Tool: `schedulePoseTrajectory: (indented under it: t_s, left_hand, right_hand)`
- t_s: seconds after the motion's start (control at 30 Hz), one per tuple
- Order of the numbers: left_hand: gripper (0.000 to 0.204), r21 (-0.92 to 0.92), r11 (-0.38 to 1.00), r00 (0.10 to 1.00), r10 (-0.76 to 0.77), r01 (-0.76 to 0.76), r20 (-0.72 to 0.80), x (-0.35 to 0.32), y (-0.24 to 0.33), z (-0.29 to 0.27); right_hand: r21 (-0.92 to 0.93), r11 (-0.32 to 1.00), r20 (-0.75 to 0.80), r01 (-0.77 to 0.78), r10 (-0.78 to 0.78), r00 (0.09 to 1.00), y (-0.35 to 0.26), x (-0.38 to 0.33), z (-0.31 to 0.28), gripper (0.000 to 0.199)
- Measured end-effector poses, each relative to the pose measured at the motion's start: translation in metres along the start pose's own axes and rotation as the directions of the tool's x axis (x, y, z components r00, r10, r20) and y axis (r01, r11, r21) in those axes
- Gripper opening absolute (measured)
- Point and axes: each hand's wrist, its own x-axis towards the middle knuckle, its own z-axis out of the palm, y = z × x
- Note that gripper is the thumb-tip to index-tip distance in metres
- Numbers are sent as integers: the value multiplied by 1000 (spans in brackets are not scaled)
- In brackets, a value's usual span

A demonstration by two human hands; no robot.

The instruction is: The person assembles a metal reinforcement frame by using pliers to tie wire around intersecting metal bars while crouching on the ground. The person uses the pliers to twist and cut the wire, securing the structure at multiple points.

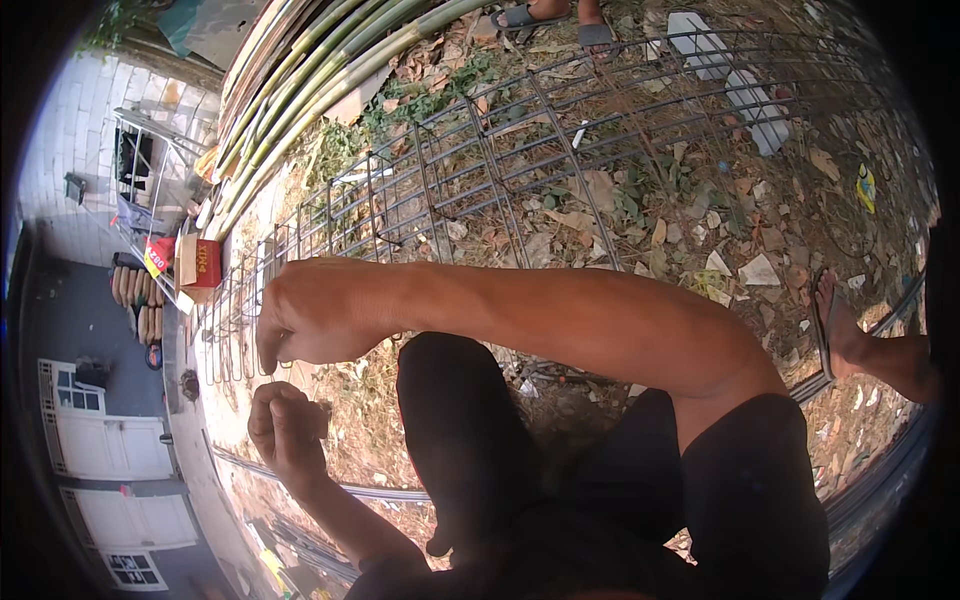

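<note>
Littered ground (355,425) — I see the cage (489,152) just beyond the right hand (318,312), farther off the left hand (290,425) — both curled, whether gripping I can't tell.

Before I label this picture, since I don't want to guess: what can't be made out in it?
All in the head view:
Anything in the left hand: too small, covered by its curled fingers.
Palm of the right hand: turned from the camera.
Part of the steel cage: behind the right forearm.
Person at the top: cut off above the ankles by the edge.
</note>
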Motion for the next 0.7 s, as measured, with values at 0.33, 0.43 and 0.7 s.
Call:
schedulePoseTrajectory:
  t_s: [0.33,0.43,0.7]
  left_hand:
    - [40,-65,997,985,-18,30,173,-21,26,-40]
    - [44,-51,996,997,-69,71,40,-14,29,-42]
    - [38,-12,1000,995,-9,10,104,-7,17,-41]
  right_hand:
    - [-8,999,229,49,-46,972,-39,12,-5,33]
    - [-65,996,295,61,-39,955,-45,21,-11,28]
    - [-355,925,246,135,-47,968,-54,21,-1,21]
